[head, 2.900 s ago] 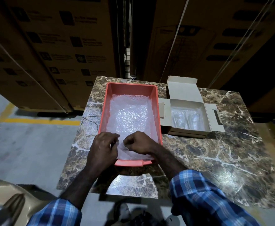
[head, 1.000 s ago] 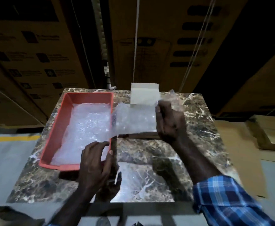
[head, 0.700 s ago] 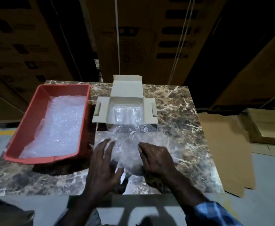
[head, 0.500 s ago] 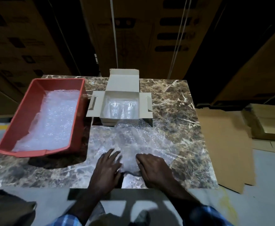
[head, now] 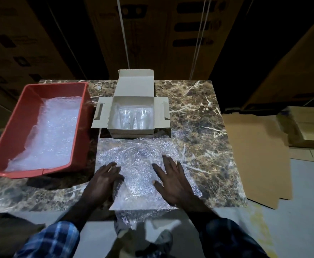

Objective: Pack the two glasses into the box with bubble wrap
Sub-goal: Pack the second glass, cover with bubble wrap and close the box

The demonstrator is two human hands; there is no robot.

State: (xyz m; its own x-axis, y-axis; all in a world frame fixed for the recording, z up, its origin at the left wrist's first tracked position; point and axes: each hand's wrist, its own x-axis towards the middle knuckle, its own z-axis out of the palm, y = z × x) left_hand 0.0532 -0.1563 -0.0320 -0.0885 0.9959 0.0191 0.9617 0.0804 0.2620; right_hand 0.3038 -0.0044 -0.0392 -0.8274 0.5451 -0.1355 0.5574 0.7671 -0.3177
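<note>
At the near edge of the tabletop (head: 199, 101), a sheet of bubble wrap (head: 139, 164) now lies spread flat, its near end drooping over the edge. A second ago the right hand (head: 173, 181) was carrying this sheet across from the red tray (head: 12, 131); since then it has been laid down and smoothed. Both hands rest on it, released and grasping nothing: the left hand (head: 104, 180) presses flat on the sheet's left side, the right hand flat on its right side with straight, spread fingers, a bare stretch of wrap between them.

Just beyond the sheet's far edge stands the open cardboard box (head: 132, 131), side flaps spread and lid flap tilted back toward the far edge. The two glasses (head: 134, 119) stand side by side inside it, touching or nearly so, and look unwrapped, though clear glass in dim light is hard to read. To the left, along the left edge, the red tray holds the rest of the bubble wrap stock (head: 53, 127).

As I judge it, the wrapping surface is ready, so the next step is likely lifting one glass out onto the sheet. The task is at an early stage. The overhanging end could let the sheet slide once the hands lift.
</note>
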